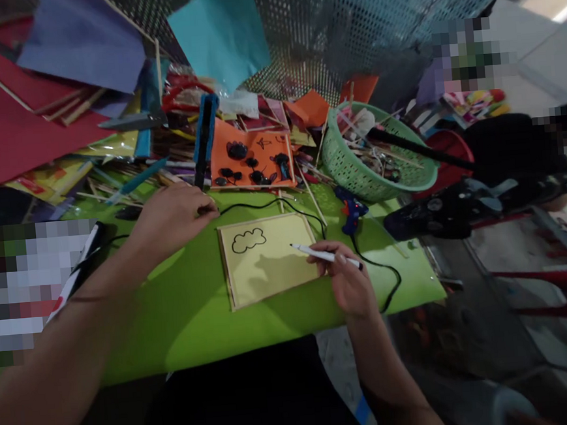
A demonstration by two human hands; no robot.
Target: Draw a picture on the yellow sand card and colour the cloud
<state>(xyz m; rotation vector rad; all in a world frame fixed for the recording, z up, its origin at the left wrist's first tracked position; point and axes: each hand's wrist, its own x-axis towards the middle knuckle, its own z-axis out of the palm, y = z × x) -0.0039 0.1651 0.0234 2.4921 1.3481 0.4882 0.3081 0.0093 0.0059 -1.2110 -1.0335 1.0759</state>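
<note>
A white marker (322,254) is gripped in my right hand (350,279), its dark tip over the right half of a yellow card (269,285). Thin sticks frame the card, and a black cloud outline (249,240) is drawn at its upper left. My left hand (178,214) rests beyond the card's upper left corner, fingertips pinched together around something dark I cannot make out. A black cord (273,202) runs right from those fingertips. Just past them stands an orange card (223,138) with black shapes, beside a black and blue strip (205,137).
A blue glue gun (351,210) lies right of the yellow card on the green table (175,332). Behind it sits a green basket (359,177) of small supplies. Sticks, coloured paper and a knife (132,121) crowd the back left. Another person's dark sleeve (431,214) reaches in from the right.
</note>
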